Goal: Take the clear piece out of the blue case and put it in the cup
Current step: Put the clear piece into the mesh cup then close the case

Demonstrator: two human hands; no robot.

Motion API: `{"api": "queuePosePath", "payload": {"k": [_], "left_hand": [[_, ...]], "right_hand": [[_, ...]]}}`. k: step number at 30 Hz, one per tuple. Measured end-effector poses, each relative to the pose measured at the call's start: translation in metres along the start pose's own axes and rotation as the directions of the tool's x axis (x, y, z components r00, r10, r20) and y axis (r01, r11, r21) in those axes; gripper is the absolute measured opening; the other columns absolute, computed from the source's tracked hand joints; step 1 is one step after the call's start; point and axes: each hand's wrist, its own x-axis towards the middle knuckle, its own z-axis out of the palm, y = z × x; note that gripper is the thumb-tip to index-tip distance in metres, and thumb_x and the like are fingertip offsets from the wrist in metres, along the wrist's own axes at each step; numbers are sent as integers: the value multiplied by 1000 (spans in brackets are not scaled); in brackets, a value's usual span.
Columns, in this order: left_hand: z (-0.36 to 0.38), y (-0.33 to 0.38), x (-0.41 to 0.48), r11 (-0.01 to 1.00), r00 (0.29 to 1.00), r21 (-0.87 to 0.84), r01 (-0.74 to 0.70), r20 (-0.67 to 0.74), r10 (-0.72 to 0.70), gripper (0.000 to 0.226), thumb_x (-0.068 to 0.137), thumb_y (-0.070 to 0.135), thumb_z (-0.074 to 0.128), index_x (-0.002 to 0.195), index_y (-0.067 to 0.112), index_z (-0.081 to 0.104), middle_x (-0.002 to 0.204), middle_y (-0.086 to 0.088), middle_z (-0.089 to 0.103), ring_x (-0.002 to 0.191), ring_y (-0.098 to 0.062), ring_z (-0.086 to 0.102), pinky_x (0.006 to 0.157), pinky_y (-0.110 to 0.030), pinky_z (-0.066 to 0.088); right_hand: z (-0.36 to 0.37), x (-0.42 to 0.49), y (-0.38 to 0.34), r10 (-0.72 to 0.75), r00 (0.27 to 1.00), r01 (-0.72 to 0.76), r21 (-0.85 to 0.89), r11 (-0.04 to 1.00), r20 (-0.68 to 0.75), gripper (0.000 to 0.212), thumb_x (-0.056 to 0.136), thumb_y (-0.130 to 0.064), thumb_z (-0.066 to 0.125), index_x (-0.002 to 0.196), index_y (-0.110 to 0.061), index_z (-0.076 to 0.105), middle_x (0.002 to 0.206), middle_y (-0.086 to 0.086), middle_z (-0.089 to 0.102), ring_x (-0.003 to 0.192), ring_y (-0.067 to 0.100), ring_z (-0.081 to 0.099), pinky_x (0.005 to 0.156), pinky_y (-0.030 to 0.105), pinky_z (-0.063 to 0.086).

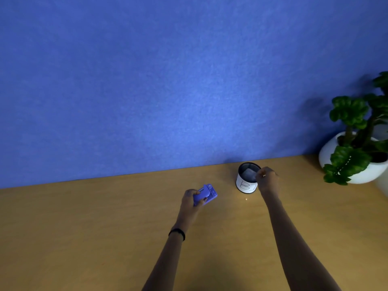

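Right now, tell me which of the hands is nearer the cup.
Right. The right hand is at the rim of the cup, holding the clear piece in its mouth. The left hand is off to the cup's left, gripping the blue case.

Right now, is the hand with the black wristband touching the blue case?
Touching. The head view shows the left hand wrapped around the blue case, fingers over its edge.

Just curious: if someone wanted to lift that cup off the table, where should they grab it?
Grip the cup around its round white side wall, coming from the left or front. It stands upright, and the right hand crowds its right rim, so the top and right seem less free.
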Motion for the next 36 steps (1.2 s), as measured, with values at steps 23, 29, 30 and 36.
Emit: {"api": "queuePosePath", "payload": {"k": [23, 29, 30, 36], "left_hand": [[-6, 9, -10, 999, 999, 35, -35, 8, 34, 25, 85, 13, 63, 105, 0, 54, 111, -9, 50, 97, -21, 52, 90, -39, 46], [-6, 14, -13, 997, 998, 32, -69, 11, 69, 24, 84, 12, 64, 102, 1, 54, 110, -11, 51, 100, -23, 54, 90, -37, 46], [-6, 15, -15, 997, 997, 28, -76, 16, 75, 22, 84, 12, 64, 101, 3, 54, 110, -10, 51, 99, -22, 54, 88, -35, 46], [-7, 25, -23, 993, 993, 35, -116, 4, 116, 25, 83, 6, 64, 104, -4, 54, 114, -18, 53, 104, -28, 55, 87, -32, 45]], "right_hand": [[-10, -9, -5, 56, 998, -56, 30, 998, -13, 9, 81, 2, 54, 87, 3, 60, 90, 23, 67, 77, 35, 56, 60, 33, 40], [-19, -20, -8, 83, 983, -52, 190, 980, -163, 9, 85, 0, 52, 92, 4, 56, 92, 26, 68, 86, 42, 62, 71, 45, 50], [-21, -22, -8, 96, 979, -55, 218, 974, -181, 11, 85, 1, 52, 96, 4, 55, 94, 27, 68, 88, 43, 62, 73, 45, 50], [-27, -37, -6, 182, 973, -118, 372, 921, -140, 26, 85, 3, 54, 110, -1, 53, 100, 29, 69, 89, 44, 65, 77, 53, 55]]}}
